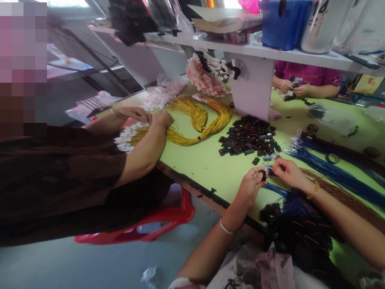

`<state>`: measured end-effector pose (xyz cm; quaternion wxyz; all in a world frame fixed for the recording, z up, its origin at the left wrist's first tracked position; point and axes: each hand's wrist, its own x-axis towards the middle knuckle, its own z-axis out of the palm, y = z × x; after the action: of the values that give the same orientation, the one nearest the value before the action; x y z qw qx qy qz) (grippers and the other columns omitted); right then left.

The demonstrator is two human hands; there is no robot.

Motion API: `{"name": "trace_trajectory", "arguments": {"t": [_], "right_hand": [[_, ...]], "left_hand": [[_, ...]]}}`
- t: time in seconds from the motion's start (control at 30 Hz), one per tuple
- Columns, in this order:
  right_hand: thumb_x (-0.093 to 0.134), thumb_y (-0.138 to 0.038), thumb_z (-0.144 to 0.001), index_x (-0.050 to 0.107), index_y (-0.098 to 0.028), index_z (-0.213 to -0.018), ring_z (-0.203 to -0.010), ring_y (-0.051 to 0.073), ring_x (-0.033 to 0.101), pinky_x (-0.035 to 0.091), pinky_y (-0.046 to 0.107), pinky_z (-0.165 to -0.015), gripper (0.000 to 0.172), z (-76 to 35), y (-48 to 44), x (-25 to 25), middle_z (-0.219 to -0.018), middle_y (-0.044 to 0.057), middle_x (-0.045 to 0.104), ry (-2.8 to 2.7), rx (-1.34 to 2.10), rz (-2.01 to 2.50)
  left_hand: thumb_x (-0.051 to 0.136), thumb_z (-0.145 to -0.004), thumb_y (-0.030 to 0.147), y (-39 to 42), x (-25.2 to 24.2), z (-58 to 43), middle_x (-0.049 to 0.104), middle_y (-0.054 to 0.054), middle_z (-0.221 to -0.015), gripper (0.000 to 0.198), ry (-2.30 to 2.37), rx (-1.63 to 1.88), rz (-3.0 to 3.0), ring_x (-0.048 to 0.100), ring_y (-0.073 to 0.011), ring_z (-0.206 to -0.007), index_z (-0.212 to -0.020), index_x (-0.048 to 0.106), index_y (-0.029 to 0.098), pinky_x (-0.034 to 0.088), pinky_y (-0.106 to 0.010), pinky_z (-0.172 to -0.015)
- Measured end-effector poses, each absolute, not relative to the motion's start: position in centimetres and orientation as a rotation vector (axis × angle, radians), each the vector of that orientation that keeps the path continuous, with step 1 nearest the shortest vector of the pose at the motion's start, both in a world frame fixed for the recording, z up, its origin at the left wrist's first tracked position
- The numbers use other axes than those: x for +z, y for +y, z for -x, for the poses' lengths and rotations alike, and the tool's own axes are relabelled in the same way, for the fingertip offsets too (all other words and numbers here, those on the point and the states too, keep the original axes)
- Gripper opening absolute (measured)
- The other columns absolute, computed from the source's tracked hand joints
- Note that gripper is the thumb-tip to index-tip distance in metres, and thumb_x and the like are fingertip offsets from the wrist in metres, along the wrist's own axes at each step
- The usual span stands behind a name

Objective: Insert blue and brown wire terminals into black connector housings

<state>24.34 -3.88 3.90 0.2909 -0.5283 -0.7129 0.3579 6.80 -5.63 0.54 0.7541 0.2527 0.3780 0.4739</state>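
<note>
My left hand (252, 184) pinches a small black plastic connector housing (263, 176) between thumb and fingers. Close beside it, my right hand (288, 173) has its fingertips pressed together by the silver terminal ends (274, 156) of a wire bundle; what lies in the pinch is too small to make out. Brown wires (337, 192) run under my right forearm, and blue wires (275, 189) pass below both hands. Beyond the hands lies a heap of black housings (251, 134), some with red marks. Many more black housings on wires (303, 237) hang at the table edge before me.
At left a co-worker's hands (155, 117) handle yellow wires (192, 138) with white connectors. Another person (306, 78) works across the green table (192, 162). A shelf (210, 43) with a blue bin (284, 24) overhangs it. Tape (332, 158) and blue wires lie right; a red stool (177, 212) stands below.
</note>
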Motion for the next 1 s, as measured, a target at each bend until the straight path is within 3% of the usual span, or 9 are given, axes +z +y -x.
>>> {"name": "trace_trajectory", "arguments": {"t": [0.33, 1.0], "right_hand": [[0.050, -0.024, -0.073, 0.047, -0.018, -0.060, -0.049, 0.008, 0.035, 0.026, 0.020, -0.048, 0.015, -23.4, -5.9, 3.4, -0.053, -0.005, 0.046, -1.878, 0.920, 1.474], [0.051, -0.023, -0.075, 0.048, -0.018, -0.059, -0.048, 0.008, 0.033, 0.023, 0.021, -0.047, 0.017, -23.4, -6.1, 2.8, -0.051, -0.006, 0.043, -1.924, 0.873, 1.500]], "left_hand": [[0.066, -0.073, 0.018, -5.6, 0.4, -7.7, 0.062, -0.006, -0.089, 0.022, 0.686, 1.033, -0.464, 0.057, -0.0136, -0.079, -0.094, 0.062, 0.014, 0.044, -0.025, -0.071], [0.075, -0.067, 0.026, -5.9, 0.5, -7.6, 0.063, -0.005, -0.088, 0.030, 0.726, 1.026, -0.537, 0.058, -0.0129, -0.079, -0.092, 0.063, 0.014, 0.046, -0.025, -0.072]]}}
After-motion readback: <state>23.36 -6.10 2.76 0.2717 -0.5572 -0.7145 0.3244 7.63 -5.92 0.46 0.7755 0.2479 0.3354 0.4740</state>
